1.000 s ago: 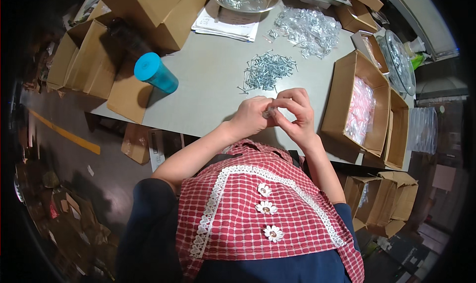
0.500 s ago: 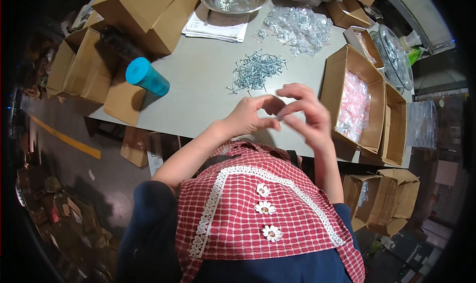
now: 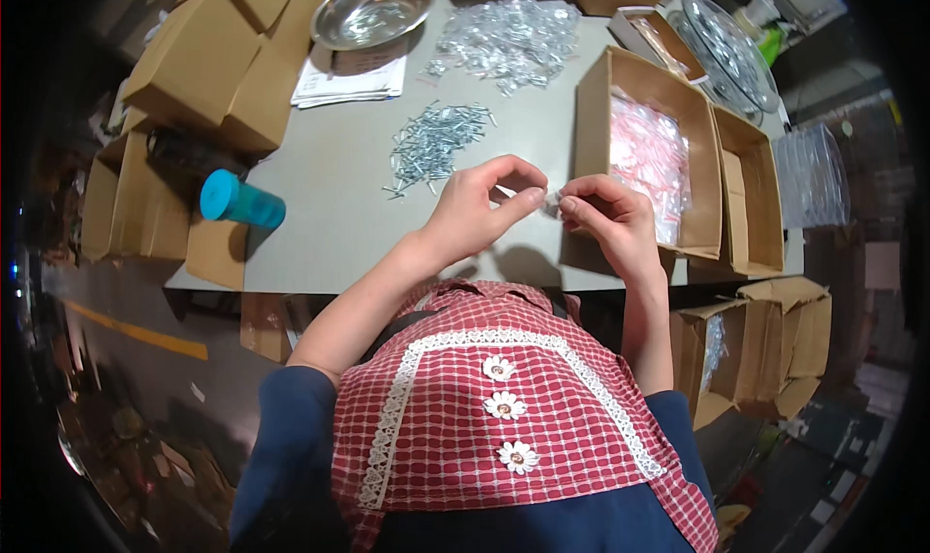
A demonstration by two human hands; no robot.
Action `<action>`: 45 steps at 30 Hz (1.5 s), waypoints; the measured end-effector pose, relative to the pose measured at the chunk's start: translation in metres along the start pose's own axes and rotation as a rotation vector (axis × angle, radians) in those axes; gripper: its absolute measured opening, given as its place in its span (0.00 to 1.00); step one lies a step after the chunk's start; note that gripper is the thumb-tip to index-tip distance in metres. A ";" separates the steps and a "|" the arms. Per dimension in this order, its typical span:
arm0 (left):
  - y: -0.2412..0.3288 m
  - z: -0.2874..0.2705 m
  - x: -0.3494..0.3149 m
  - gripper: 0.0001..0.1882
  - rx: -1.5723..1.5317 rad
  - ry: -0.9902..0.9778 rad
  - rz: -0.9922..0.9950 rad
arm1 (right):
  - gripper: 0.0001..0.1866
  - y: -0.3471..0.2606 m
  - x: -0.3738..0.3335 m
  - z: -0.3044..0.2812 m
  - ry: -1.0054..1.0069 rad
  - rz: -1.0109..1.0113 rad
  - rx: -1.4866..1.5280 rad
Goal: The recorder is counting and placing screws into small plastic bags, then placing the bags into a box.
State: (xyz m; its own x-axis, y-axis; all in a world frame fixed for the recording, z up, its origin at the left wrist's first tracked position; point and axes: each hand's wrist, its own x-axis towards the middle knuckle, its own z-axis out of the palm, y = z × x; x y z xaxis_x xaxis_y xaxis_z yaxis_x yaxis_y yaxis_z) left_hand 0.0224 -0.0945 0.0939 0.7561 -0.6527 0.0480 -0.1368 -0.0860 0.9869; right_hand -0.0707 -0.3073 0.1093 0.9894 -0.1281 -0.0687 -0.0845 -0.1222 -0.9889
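Observation:
Both my hands are close together over the near part of the table, fingertips almost meeting. A small clear plastic bag (image 3: 552, 202) shows in the gap, pinched between the thumb and fingers of my right hand (image 3: 620, 222). My left hand (image 3: 480, 202) is closed too, thumb against forefinger; what it grips, if anything, is too small to make out. Just beyond the left hand lies a loose pile of silvery screws (image 3: 441, 141). To the right of my right hand stands a cardboard box (image 3: 593, 117) holding many clear bags with pink edges (image 3: 647, 156).
At the back are a heap of clear filled bags (image 3: 513, 35) and a steel bowl (image 3: 325, 25) with screws, set by papers (image 3: 349, 83). A blue-lidded bottle (image 3: 242, 201) and cardboard boxes (image 3: 194, 64) stand left. Another open box (image 3: 756, 190) adjoins the bag box.
My hands have drawn slightly apart, and the small bag now shows between them. The view has shifted, so the table's things appear farther left.

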 end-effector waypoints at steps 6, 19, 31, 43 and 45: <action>0.018 0.032 0.027 0.11 0.013 -0.245 -0.060 | 0.07 -0.002 -0.025 -0.026 0.003 0.082 0.141; 0.024 0.097 0.061 0.05 -0.019 -0.444 -0.088 | 0.10 0.013 -0.070 -0.060 0.118 0.194 0.362; 0.032 0.167 0.085 0.05 -0.261 -0.546 -0.077 | 0.07 0.019 -0.124 -0.094 0.399 0.116 0.547; -0.059 0.211 0.198 0.26 1.344 -0.588 0.478 | 0.07 0.095 -0.223 -0.134 1.251 -0.178 0.941; -0.065 0.215 0.218 0.18 1.254 -0.883 0.375 | 0.06 0.097 -0.222 -0.123 1.211 -0.114 0.904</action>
State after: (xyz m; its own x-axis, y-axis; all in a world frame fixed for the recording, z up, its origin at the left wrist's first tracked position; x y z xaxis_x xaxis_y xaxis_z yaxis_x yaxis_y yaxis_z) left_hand 0.0582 -0.3929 0.0074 0.0232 -0.9558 -0.2930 -0.9827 -0.0756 0.1689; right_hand -0.3133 -0.4112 0.0447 0.2564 -0.9229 -0.2874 0.5281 0.3828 -0.7580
